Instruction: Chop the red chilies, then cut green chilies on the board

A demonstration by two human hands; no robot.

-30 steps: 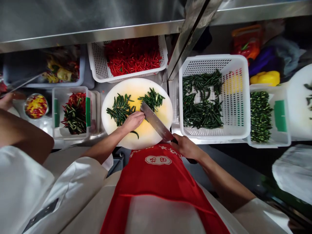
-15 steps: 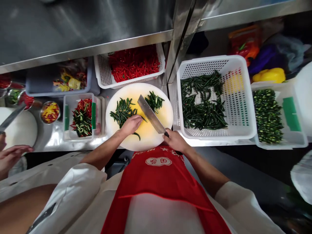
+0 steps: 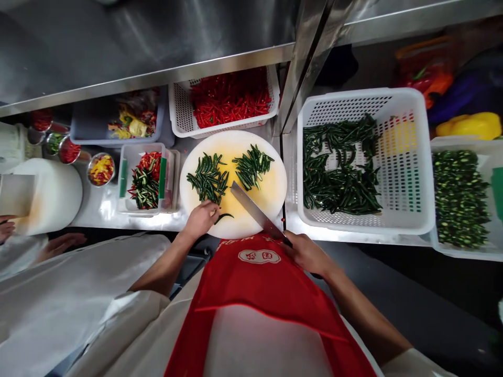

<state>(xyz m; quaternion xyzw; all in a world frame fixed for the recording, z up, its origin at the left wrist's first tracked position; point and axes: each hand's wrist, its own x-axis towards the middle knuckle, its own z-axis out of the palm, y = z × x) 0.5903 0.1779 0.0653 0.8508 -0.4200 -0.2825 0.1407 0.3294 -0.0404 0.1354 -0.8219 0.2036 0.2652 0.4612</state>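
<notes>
On the round white board [image 3: 196, 222], green chillies lie in a left pile [image 3: 208, 178] and a right pile [image 3: 251, 165]. My left hand [image 3: 202, 217] is at the lower end of the left pile, its fingers drawn together; what they pinch, if anything, is too small to make out. Just right of its fingertips lies a single curved chilli [image 3: 223, 217]. My right hand [image 3: 308, 251] grips the handle of a cleaver [image 3: 253, 208], whose blade slants up-left across the board, its tip between the two piles.
Right of the board stands a white basket [image 3: 401, 214] of green chillies, with a tub [image 3: 459, 251] beyond it. Behind is a basket [image 3: 176, 112] of red chillies. A small tub [image 3: 135, 205] stands left. Farther left, another person's hand [image 3: 65, 245] is near a second round board [image 3: 65, 193].
The view has shifted left. The cleaver has drawn down and right, away from the right pile. My left hand has moved down-left, and the chilli under its fingers has left the board's middle.
</notes>
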